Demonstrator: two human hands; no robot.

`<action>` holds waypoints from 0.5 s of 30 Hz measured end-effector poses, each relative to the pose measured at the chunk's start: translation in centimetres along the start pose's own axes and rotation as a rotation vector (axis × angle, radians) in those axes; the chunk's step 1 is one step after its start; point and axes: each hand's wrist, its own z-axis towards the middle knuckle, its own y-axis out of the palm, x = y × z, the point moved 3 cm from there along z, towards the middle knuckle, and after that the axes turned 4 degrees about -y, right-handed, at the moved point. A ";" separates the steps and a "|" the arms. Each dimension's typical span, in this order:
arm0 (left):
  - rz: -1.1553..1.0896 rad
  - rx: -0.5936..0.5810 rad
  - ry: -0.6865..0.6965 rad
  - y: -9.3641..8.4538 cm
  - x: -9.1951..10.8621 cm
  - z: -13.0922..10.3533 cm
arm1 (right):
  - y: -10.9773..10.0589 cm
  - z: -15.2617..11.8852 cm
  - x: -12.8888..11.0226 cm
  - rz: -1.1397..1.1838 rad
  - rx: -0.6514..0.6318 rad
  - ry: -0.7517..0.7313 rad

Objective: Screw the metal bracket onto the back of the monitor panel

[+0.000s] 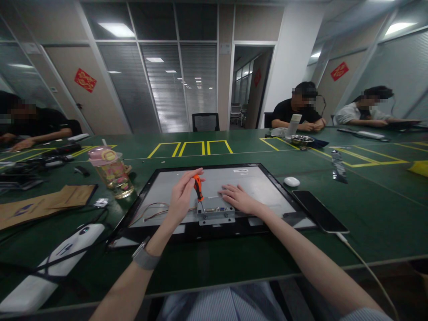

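Note:
My left hand (181, 196) is closed around a screwdriver (198, 187) with an orange and black handle. It stands nearly upright, and its shaft reaches down to the left end of a small metal box (219, 217) with connector ports along its front. Whether the tip sits in a screw is too small to tell. Beneath the box lies a flat display panel (264, 183), grey-backed with a black frame. My right hand (240, 199) rests on that panel, fingers spread, just right of the box. Thin wires (150, 208) run across the panel on the left.
A drink bottle (113, 176), a paper envelope (67, 196) and a white device wrapped in black cable (63, 249) stand or lie left. On the right are a phone (319, 211) with a cable and a white case (291, 181). Several people sit around the green table (377, 214).

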 end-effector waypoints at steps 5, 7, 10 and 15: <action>0.058 0.025 -0.010 0.2 -0.3 0.0 | 0.1 0.1 0.2 0.003 0.003 -0.004; 0.094 0.058 0.023 0.1 -0.2 0.0 | 0.1 0.1 0.2 0.003 0.002 -0.005; 0.066 0.064 0.019 -0.1 0.0 0.0 | 0.1 0.0 0.1 0.000 -0.003 -0.002; -0.047 0.018 -0.065 0.0 -0.4 -0.1 | 0.0 0.0 0.0 -0.006 0.001 0.000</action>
